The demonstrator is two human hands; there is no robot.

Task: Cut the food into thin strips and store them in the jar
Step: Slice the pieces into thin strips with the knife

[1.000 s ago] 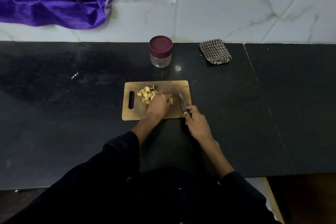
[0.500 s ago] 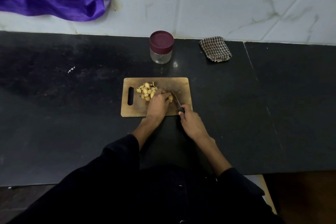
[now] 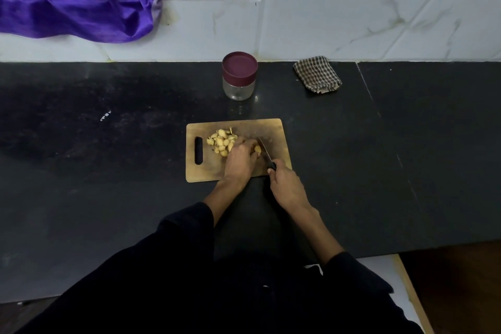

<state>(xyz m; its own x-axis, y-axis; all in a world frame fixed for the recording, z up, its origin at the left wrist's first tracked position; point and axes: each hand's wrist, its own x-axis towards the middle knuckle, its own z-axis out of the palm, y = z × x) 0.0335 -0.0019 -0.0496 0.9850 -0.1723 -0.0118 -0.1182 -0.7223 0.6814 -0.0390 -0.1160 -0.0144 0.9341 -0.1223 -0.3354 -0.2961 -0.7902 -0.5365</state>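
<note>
While the left hand (image 3: 240, 156) curls over one pale piece (image 3: 257, 150) of food on the board (image 3: 273, 127), the right hand (image 3: 287, 184) grips the handle of the knife (image 3: 267, 153), its fingers wrapped round it. From the head camera, the blade runs away from the body and slightly leftward, its edge lying just beside the held piece on that piece's right side. Left fingertips cover most of the piece, so its long axis cannot be told. Whether the blade already touches the piece is too small to tell.

A heap of cut bits (image 3: 222, 139) lies just left of the left hand, touching or nearly touching its knuckles. Well beyond the board stands the jar (image 3: 239, 76), its maroon lid on, nothing visible inside.

By my judgement, cutting is mid-way; the next slice depends on the blade coming down right of the left fingertips, close to them.
</note>
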